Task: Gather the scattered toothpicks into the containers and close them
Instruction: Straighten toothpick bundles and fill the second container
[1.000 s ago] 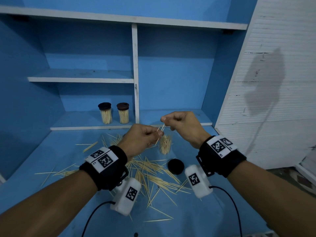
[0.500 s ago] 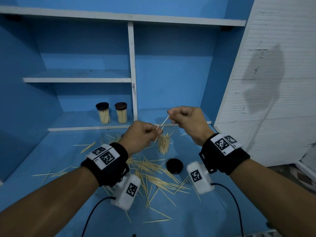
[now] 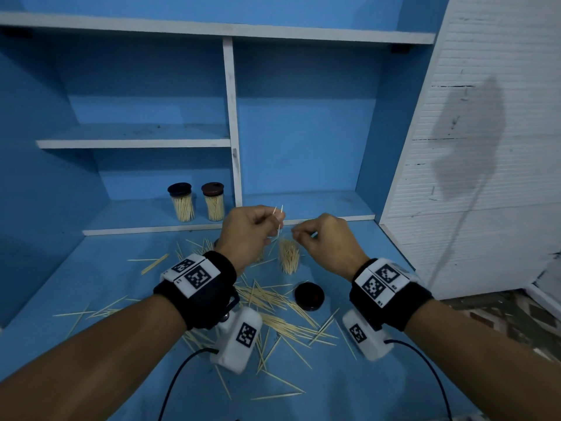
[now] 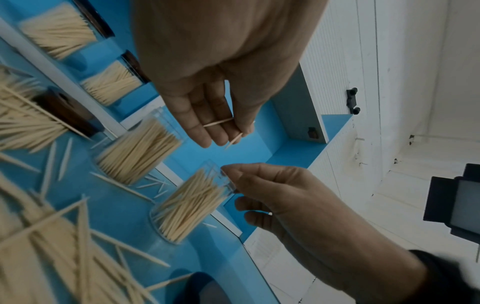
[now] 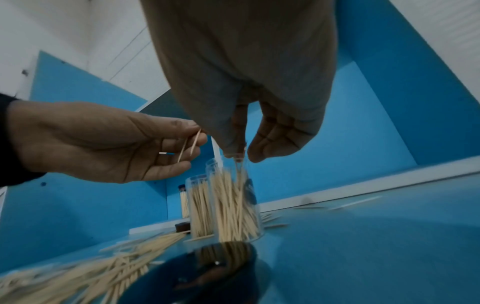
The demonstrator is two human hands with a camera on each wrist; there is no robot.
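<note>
We see the left hand (image 3: 247,230) pinching a few toothpicks (image 3: 278,221) beside the right hand (image 3: 326,238), whose fingertips pinch a toothpick over the open toothpick-filled jar (image 3: 289,259) just below on the desk (image 3: 349,390).

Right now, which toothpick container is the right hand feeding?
The open clear container on the blue table surface, directly under the right hand, lidless, nearest the loose dark lid. The two capped containers stand back on the shelf.
</note>
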